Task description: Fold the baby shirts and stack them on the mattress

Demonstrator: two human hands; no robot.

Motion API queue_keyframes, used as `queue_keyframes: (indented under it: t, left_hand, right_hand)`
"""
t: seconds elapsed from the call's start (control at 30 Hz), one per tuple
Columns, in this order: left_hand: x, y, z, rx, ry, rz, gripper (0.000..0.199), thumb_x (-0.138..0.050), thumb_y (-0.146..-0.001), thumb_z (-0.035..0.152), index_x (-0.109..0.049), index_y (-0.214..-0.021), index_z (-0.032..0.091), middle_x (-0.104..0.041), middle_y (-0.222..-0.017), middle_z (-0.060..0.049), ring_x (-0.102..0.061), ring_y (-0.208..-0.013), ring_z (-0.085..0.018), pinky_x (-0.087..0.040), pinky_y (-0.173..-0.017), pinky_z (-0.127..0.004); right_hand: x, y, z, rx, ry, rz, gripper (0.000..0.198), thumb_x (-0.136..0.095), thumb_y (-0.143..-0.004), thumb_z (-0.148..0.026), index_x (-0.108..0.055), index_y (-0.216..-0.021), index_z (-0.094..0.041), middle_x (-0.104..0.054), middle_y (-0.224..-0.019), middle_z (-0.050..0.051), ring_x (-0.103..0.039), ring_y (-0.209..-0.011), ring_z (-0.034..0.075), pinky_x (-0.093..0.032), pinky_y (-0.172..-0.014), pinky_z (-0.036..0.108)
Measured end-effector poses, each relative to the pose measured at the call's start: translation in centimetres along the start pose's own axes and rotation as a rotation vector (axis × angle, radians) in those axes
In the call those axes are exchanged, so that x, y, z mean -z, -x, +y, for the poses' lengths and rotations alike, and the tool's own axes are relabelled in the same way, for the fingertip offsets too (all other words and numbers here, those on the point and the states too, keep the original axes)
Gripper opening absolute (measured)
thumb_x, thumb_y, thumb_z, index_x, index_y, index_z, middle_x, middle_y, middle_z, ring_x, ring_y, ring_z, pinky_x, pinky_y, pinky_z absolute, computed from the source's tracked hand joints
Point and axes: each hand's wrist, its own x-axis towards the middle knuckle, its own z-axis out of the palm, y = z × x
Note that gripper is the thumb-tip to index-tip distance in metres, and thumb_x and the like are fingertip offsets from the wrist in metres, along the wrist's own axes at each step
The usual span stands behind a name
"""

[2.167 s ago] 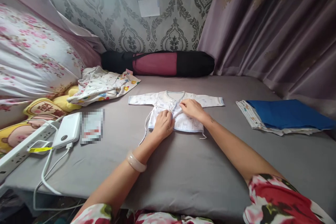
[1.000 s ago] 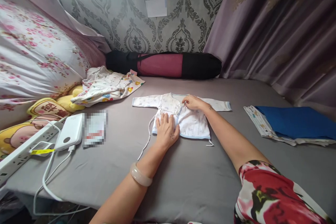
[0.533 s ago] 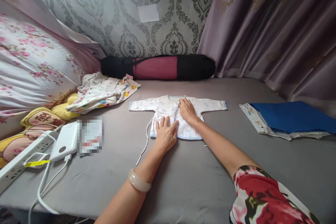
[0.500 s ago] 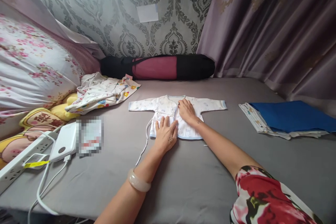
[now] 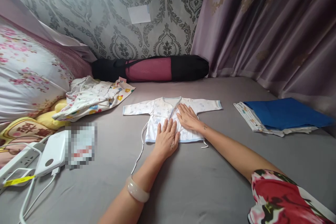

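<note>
A small white baby shirt (image 5: 154, 129) with pale prints and light blue trim lies flat, both sleeves spread to the sides. My left hand (image 5: 168, 138) rests open on its lower front, fingers extended. On the upper right front, my right hand (image 5: 188, 117) lies flat with its fingers stretched toward the neckline. A white tie string (image 5: 142, 143) runs from the shirt's left side down toward my left wrist, which wears a pale bangle (image 5: 137, 189). Another short tie end (image 5: 204, 145) shows below the hem at the right.
Grey sheet (image 5: 210, 196) covers the bed. At right lies a blue folded cloth (image 5: 288, 112) on white patterned fabric. Printed baby clothes (image 5: 91, 96), a power bank (image 5: 52, 152) and a power strip (image 5: 23, 161) are at left. A black-and-maroon roll bag (image 5: 149, 69) lies along the wall.
My right hand has flattened from bent fingers near the neckline and shifted slightly down on the shirt. My left hand stays on the lower front. The view has turned slightly right.
</note>
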Motion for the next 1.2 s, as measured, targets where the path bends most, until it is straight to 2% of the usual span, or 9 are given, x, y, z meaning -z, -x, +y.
queue_keyframes:
  t: [0.27,0.43,0.57,0.73,0.9,1.07,1.13,1.2]
  left_hand:
    - [-0.2,0.0,-0.1,0.001,-0.012,0.015,0.054,-0.027,-0.099,0.04,-0.038,-0.148,0.019,-0.036,-0.155,-0.01,-0.024,-0.146,-0.032,-0.021,-0.116,-0.058]
    - [0.1,-0.1,-0.1,0.015,-0.014,-0.003,0.054,-0.029,-0.099,0.041,-0.038,-0.148,0.02,-0.035,-0.155,-0.009,-0.024,-0.146,-0.03,-0.02,-0.117,-0.057]
    - [0.3,-0.1,-0.1,0.03,-0.036,-0.03,0.054,-0.024,-0.1,0.038,-0.036,-0.149,0.018,-0.032,-0.156,-0.008,-0.023,-0.147,-0.029,-0.018,-0.118,-0.056]
    - [0.3,-0.1,0.1,0.049,-0.065,-0.044,0.055,-0.017,-0.101,0.037,-0.033,-0.151,0.019,-0.03,-0.157,-0.004,-0.022,-0.147,-0.026,-0.018,-0.12,-0.053]
    - [0.5,-0.1,0.0,0.043,-0.1,-0.07,0.057,-0.023,-0.1,0.041,-0.032,-0.151,0.019,-0.028,-0.158,-0.007,-0.022,-0.147,-0.027,-0.019,-0.119,-0.053]
    - [0.8,-0.2,-0.2,0.005,-0.108,-0.131,0.064,-0.024,-0.099,0.049,-0.029,-0.152,0.013,-0.023,-0.159,-0.012,-0.017,-0.148,-0.031,-0.018,-0.119,-0.055]
    - [1.2,-0.3,-0.4,-0.022,-0.094,-0.126,0.063,-0.027,-0.099,0.05,-0.033,-0.149,0.013,-0.027,-0.158,-0.013,-0.02,-0.147,-0.033,-0.02,-0.117,-0.056]
    - [1.7,-0.6,-1.0,-0.069,-0.052,-0.1,0.057,-0.03,-0.099,0.05,-0.043,-0.143,0.017,-0.037,-0.154,-0.012,-0.028,-0.144,-0.033,-0.027,-0.115,-0.055]
  right_hand:
    - [0.3,-6.3,1.4,-0.083,0.026,0.074,0.062,-0.018,-0.1,-0.038,-0.027,-0.152,-0.005,-0.02,-0.16,0.012,-0.014,-0.148,0.023,-0.007,-0.12,0.043]
    - [0.3,-6.5,1.3,-0.084,0.007,0.092,0.061,-0.019,-0.101,-0.037,-0.027,-0.152,-0.004,-0.02,-0.16,0.012,-0.013,-0.148,0.022,-0.005,-0.12,0.042]
    - [0.3,-3.7,0.6,-0.049,-0.033,0.065,0.063,-0.02,-0.1,-0.04,-0.022,-0.154,-0.006,-0.013,-0.161,0.012,-0.008,-0.149,0.023,-0.003,-0.12,0.044]
    - [0.2,2.1,-0.5,0.019,-0.042,-0.008,0.065,-0.02,-0.1,-0.044,-0.023,-0.154,-0.008,-0.013,-0.161,0.014,-0.007,-0.149,0.025,-0.004,-0.12,0.047]
    - [0.4,7.3,-0.8,0.136,0.003,-0.013,0.062,-0.022,-0.101,-0.043,-0.027,-0.153,-0.01,-0.015,-0.161,0.014,-0.008,-0.149,0.025,-0.006,-0.12,0.047]
    - [1.0,10.6,0.0,0.256,0.008,-0.057,0.063,-0.018,-0.102,-0.047,-0.026,-0.154,-0.013,-0.015,-0.161,0.013,-0.009,-0.149,0.025,-0.008,-0.121,0.047]
    - [1.4,11.3,0.4,0.284,0.002,-0.079,0.062,-0.02,-0.102,-0.048,-0.026,-0.154,-0.015,-0.015,-0.161,0.012,-0.009,-0.149,0.025,-0.009,-0.121,0.047]
    - [2.1,11.5,0.6,0.291,-0.008,-0.108,0.061,-0.023,-0.102,-0.047,-0.027,-0.153,-0.016,-0.016,-0.161,0.012,-0.01,-0.148,0.025,-0.011,-0.121,0.047]
